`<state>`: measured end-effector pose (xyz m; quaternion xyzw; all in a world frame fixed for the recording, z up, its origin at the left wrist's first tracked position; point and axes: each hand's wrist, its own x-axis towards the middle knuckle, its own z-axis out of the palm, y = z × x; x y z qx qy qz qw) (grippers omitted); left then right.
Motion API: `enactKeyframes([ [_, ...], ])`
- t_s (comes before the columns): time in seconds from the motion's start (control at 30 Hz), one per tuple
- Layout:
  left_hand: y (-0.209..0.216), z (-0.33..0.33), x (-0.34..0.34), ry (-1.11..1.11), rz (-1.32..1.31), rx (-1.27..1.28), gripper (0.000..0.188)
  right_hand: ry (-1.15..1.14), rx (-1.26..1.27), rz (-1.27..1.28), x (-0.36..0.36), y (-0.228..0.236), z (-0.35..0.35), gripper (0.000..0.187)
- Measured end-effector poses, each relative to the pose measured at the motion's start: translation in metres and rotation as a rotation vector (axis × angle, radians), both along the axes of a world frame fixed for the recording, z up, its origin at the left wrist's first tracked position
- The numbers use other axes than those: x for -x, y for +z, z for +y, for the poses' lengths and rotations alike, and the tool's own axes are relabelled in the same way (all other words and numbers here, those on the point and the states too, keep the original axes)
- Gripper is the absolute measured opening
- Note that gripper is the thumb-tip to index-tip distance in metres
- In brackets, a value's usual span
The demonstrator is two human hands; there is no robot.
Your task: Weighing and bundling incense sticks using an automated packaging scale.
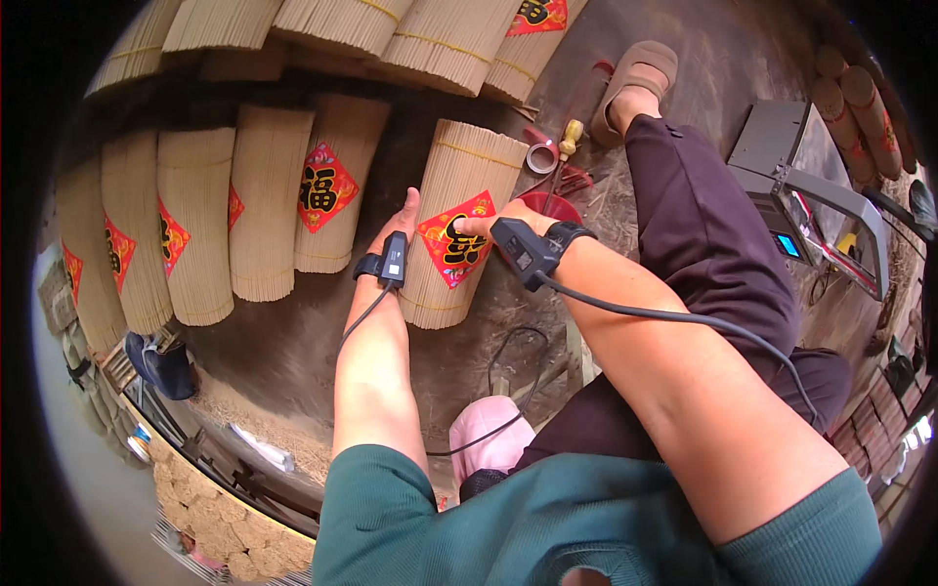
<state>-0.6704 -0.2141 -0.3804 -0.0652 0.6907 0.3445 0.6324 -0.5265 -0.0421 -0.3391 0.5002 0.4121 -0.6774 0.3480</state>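
A thick bundle of thin tan sticks [437,293], tied with a yellow band near its top, stands in front of me between my hands. On its front is a red diamond-shaped paper [467,256] with a dark, gold-edged character. My left hand [399,221] lies along the bundle's left side, its fingers mostly hidden behind it. From the right, my right hand [508,220] holds the bundle, with the thumb stretched over the red paper and the other fingers largely out of sight. Each wrist carries a small black cabled device.
Similar stick bundles [269,200] stand in a row at left, more [445,44] lie at the top. Beyond my right hand are a tape roll [540,158], a yellow-handled tool [571,137] and a red bowl [552,205]. A grey machine with a lit display [787,244] stands at right.
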Motion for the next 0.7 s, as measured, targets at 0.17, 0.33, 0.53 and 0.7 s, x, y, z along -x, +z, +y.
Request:
enactKeyframes([
  [0.17, 0.000, -0.014, 0.016, -0.065, -0.116, -0.114, 0.105, -0.133, -0.038, 0.014, 0.014, 0.008, -0.019, 0.102],
  [0.33, 0.002, -0.019, -0.014, 0.059, -0.060, -0.046, 0.102, -0.156, -0.086, 0.138, -0.002, 0.002, -0.002, 0.107],
  [0.53, 0.052, -0.055, -0.052, 0.453, -0.050, -0.234, 0.098, 0.326, -0.280, 0.257, 0.010, 0.068, -0.002, 0.102],
  [0.7, 0.108, -0.091, -0.049, 0.683, -0.054, -0.414, 0.101, 0.559, -0.570, 0.590, 0.011, 0.172, -0.020, 0.072],
])
